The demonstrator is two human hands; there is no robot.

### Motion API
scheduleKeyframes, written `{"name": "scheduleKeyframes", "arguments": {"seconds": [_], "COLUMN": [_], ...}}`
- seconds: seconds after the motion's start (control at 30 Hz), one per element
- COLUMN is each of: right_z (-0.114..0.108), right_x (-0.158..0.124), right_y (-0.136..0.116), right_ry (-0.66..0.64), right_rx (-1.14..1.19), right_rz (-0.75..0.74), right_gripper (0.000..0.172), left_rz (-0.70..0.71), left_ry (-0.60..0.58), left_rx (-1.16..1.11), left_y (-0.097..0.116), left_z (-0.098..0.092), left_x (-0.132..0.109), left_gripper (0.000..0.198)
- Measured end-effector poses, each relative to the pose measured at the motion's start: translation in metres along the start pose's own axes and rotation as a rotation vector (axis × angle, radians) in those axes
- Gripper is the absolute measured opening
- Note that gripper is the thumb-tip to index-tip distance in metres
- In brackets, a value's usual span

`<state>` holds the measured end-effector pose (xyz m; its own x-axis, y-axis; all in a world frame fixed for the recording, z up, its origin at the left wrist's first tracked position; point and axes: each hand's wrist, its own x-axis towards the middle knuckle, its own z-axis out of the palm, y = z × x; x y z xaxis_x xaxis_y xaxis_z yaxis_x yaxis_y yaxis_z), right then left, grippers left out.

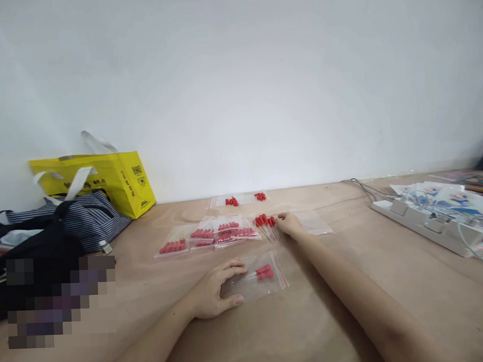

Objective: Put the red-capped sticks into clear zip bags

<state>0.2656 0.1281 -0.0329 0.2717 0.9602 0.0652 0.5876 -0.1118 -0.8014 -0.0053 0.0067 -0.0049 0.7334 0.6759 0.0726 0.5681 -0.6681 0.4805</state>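
In the head view, the left hand [216,291] is unclenched, fingers parted, resting on the near left part of a bag [277,285]. The bag lies flat and clear, a red line along the edge farthest from that hand; inside, just beyond the fingertips, are red-ended sticks [264,272]. Ahead, the right hand [289,224] has its fingertips at some loose sticks [264,221], fanned out, with bright red ends and thin pale shafts; I cannot tell whether it grips one. Just right of it lies a second bag [314,222]; left, filled bags [209,232] overlap on the surface [271,338].
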Motion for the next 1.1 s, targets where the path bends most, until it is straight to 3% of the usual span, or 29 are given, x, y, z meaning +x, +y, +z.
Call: {"name": "scheduleKeyframes", "arguments": {"seconds": [0.23, 0.43, 0.63, 0.8, 1.1], "right_z": [0.013, 0.001, -0.030, -0.029, -0.017], "right_x": [0.011, 0.004, -0.046, -0.096, -0.114], "right_y": [-0.003, -0.002, 0.010, 0.017, 0.009], "right_ry": [0.015, 0.003, 0.091, 0.042, 0.051], "right_rx": [0.002, 0.271, 0.579, 0.869, 0.923], "right_rz": [0.078, 0.098, 0.066, 0.049, -0.027], "right_gripper": [0.015, 0.008, 0.020, 0.032, 0.043], "left_rz": [0.001, 0.017, 0.003, -0.018, 0.012], "left_ry": [0.013, 0.019, 0.015, 0.018, 0.028], "left_rx": [-0.013, -0.021, -0.019, -0.015, -0.031], "left_y": [0.002, 0.002, -0.002, -0.002, -0.006], "left_z": [0.000, 0.000, 0.001, 0.003, 0.003], "left_x": [0.000, 0.000, 0.000, 0.000, 0.000], "left_gripper": [0.048, 0.047, 0.049, 0.048, 0.048]}}
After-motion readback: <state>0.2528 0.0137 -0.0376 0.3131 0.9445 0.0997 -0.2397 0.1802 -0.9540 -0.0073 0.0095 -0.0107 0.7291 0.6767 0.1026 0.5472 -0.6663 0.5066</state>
